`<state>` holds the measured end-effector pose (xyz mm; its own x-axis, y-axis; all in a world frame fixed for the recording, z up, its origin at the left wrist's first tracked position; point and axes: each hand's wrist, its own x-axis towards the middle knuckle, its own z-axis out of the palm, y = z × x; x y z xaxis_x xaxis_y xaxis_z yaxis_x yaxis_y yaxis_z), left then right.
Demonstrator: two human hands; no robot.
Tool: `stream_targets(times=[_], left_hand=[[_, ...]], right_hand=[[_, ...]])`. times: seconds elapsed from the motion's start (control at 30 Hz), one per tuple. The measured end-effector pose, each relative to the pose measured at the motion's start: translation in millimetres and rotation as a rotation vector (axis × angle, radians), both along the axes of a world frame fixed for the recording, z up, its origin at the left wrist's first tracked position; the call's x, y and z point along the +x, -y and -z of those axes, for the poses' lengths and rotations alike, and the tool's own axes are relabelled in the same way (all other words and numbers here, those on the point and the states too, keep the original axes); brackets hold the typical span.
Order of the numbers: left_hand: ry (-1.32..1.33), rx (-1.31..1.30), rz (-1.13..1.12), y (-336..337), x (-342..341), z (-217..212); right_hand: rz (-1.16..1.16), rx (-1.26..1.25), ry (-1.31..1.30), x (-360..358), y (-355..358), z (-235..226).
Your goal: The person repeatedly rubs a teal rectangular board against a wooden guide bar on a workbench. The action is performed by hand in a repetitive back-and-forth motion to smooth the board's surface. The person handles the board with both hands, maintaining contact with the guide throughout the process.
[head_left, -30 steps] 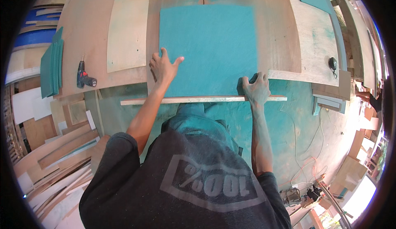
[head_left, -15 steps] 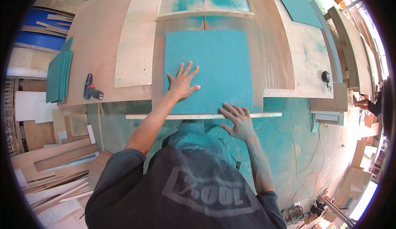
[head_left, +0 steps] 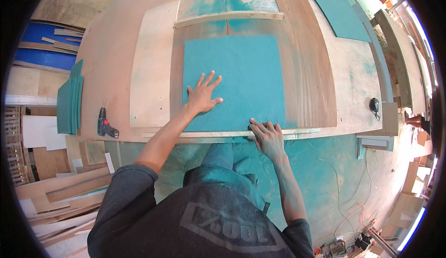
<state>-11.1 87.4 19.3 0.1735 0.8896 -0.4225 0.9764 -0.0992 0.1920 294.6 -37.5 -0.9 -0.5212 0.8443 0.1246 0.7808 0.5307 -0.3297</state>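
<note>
A square teal board lies on a brown base panel on the wooden worktable. My left hand rests flat on the teal board, left of its middle, with fingers spread. At the board's near edge runs a pale wooden strip, roughly in line with the table's front edge. My right hand has its bent fingers over this strip, near the board's right corner, with the thumb low on the near side. Another wooden strip crosses beyond the board's far edge.
A cordless drill and stacked teal boards are at left. A black tape measure lies at right, with another teal board farther back. Cords trail over the teal-stained floor. Wood offcuts pile at lower left.
The teal board, base panel and strips have slid away from me over the table; the near strip, earlier out past the front edge, now meets it. Both hands moved along with the board.
</note>
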Motion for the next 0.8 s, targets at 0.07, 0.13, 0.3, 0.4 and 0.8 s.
stream_targets(times=[0.07,0.13,0.3,0.4,0.8], left_hand=[[-0.015,0.016,0.011,-27,-4,4],[-0.026,0.034,0.021,-56,-11,10],[-0.019,0.103,0.029,-135,-32,30],[-0.062,0.091,0.034,-180,-33,29],[-0.133,0.073,0.051,-320,-53,41]], right_hand=[[0.003,0.004,-0.013,-3,-26,2],[0.016,0.009,-0.039,-8,-53,3],[0.061,0.026,-0.063,-22,-126,6],[0.085,0.05,-0.087,-26,-163,10],[0.101,0.053,-0.02,-43,-295,22]])
